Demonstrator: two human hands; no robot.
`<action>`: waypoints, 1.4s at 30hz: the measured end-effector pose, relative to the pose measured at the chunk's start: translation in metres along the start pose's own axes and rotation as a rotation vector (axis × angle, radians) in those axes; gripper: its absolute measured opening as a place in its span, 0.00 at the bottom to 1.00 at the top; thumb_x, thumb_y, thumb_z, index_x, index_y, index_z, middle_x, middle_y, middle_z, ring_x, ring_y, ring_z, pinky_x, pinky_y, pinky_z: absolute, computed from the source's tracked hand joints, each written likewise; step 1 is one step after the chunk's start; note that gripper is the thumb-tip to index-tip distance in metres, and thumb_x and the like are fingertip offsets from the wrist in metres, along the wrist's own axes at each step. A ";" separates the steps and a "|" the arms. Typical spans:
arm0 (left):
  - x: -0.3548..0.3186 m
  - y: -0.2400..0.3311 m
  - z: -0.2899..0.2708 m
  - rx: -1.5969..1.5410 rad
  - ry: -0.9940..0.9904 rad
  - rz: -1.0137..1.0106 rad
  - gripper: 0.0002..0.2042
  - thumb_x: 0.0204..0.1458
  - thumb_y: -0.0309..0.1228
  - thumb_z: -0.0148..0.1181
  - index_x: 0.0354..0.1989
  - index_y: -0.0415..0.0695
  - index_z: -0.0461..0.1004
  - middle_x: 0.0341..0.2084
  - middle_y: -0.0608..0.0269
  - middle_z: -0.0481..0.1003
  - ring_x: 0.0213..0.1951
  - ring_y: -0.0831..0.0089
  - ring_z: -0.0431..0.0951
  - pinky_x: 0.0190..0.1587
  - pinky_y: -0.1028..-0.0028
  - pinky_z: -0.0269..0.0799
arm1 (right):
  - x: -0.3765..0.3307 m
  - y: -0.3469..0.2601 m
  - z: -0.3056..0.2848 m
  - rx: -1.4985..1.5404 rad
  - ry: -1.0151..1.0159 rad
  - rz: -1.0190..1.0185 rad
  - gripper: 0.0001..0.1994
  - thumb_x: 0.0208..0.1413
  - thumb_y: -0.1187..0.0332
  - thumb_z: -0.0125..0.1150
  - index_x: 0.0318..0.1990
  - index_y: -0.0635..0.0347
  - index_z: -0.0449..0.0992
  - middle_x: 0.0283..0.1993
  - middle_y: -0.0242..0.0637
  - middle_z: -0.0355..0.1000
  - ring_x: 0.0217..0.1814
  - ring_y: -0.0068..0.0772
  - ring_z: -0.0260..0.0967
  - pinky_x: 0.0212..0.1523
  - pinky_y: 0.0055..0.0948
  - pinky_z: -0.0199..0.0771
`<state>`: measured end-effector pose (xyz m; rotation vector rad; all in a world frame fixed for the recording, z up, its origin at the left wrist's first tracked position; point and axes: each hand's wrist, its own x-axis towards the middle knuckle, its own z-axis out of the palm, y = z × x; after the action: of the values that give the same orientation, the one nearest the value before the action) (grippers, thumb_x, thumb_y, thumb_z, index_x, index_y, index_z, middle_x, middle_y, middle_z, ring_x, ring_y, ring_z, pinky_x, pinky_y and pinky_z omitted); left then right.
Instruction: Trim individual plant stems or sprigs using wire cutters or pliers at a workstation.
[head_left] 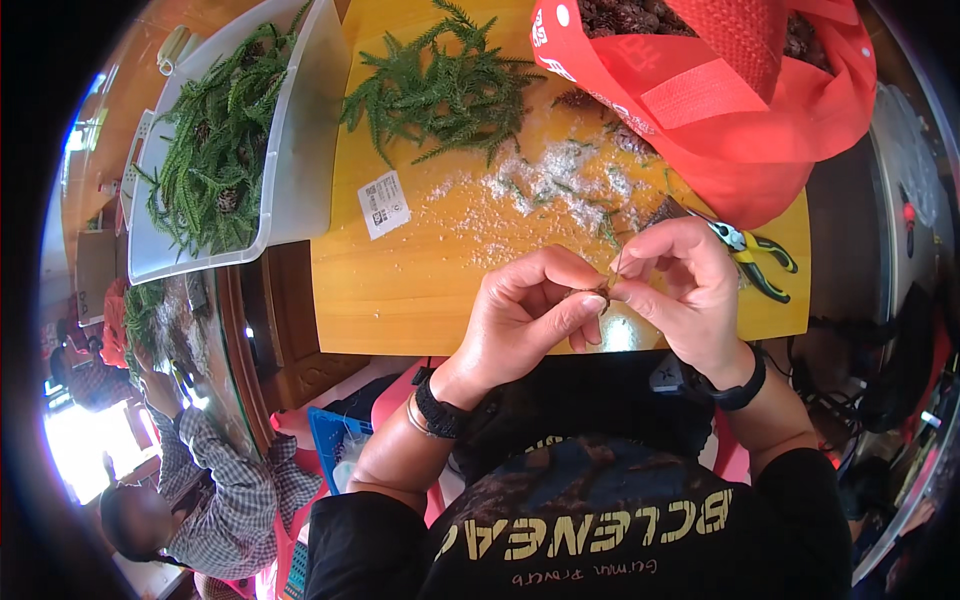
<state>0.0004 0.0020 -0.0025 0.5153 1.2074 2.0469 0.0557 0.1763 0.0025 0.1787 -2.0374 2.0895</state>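
Our fingers hide most of the small brown piece (598,293), so we cannot tell its shape or which way its long axis runs. Our left hand (525,315) and right hand (685,290) meet fingertip to fingertip, both pinching it between them. A thin wire (620,262) rises nearly upright from the pinch. Just beyond our right hand lie yellow-handled pliers (757,262), partly covered.

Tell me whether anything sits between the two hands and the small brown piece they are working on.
Nothing visible does. The left hand and right hand both already pinch the small brown piece with their fingertips, above the near edge of the yellow table. A thin wire rises from it; the pliers lie apart.
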 end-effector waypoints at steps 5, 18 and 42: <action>0.001 -0.003 0.002 0.036 0.035 0.030 0.04 0.53 0.21 0.53 0.36 0.37 0.68 0.31 0.62 0.70 0.28 0.79 0.75 0.26 0.82 0.72 | 0.000 0.001 0.003 0.127 0.058 0.090 0.13 0.42 0.84 0.62 0.34 0.60 0.67 0.35 0.29 0.66 0.34 0.16 0.62 0.37 0.16 0.64; 0.001 -0.005 0.001 0.058 0.055 0.077 0.05 0.53 0.21 0.53 0.37 0.35 0.68 0.33 0.60 0.70 0.29 0.77 0.75 0.27 0.81 0.73 | 0.004 -0.007 0.000 0.129 -0.092 0.219 0.12 0.41 0.83 0.63 0.32 0.61 0.67 0.32 0.31 0.63 0.34 0.19 0.62 0.37 0.18 0.63; -0.001 -0.009 0.004 0.034 0.047 0.208 0.06 0.52 0.18 0.52 0.38 0.35 0.67 0.34 0.56 0.68 0.29 0.73 0.75 0.27 0.79 0.73 | -0.002 0.002 0.008 0.169 0.040 0.064 0.06 0.44 0.81 0.62 0.30 0.65 0.73 0.36 0.37 0.71 0.38 0.23 0.68 0.39 0.21 0.66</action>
<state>0.0074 0.0068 -0.0084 0.6359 1.2630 2.2269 0.0572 0.1676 0.0006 0.0995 -1.8672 2.2857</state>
